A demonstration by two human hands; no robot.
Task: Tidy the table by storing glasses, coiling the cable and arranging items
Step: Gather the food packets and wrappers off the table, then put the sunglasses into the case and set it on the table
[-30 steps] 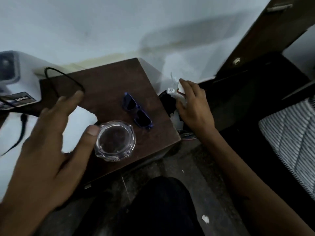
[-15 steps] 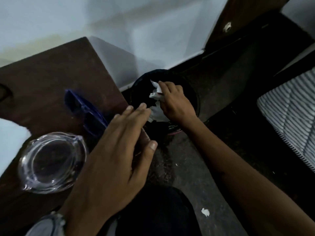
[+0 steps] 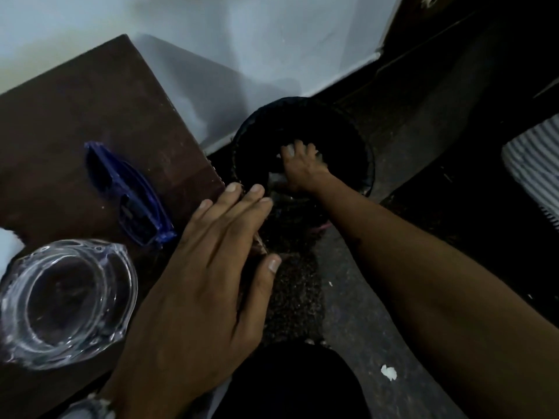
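Note:
Blue sunglasses [image 3: 130, 195] lie folded on the dark wooden table [image 3: 75, 116]. A clear glass ashtray [image 3: 65, 303] sits at the table's near left. My left hand [image 3: 205, 276] rests flat over the table's right corner, fingers together and spread forward, holding nothing. My right hand [image 3: 302, 167] reaches down inside a black bin [image 3: 360, 137] on the floor, pressing on white crumpled paper [image 3: 276, 178] that shows only in scraps around the fingers. The cable is out of view.
The bin stands between the table and a dark cabinet [image 3: 484, 71]. A striped cloth [image 3: 535, 170] lies at the right edge. A white scrap [image 3: 388, 372] lies on the floor. Something white [image 3: 7, 246] sits at the table's left edge.
The view swung right and down from the table to the bin. My right hand carried the crumpled paper into the bin and sank deeper. My left hand moved right to the table's corner.

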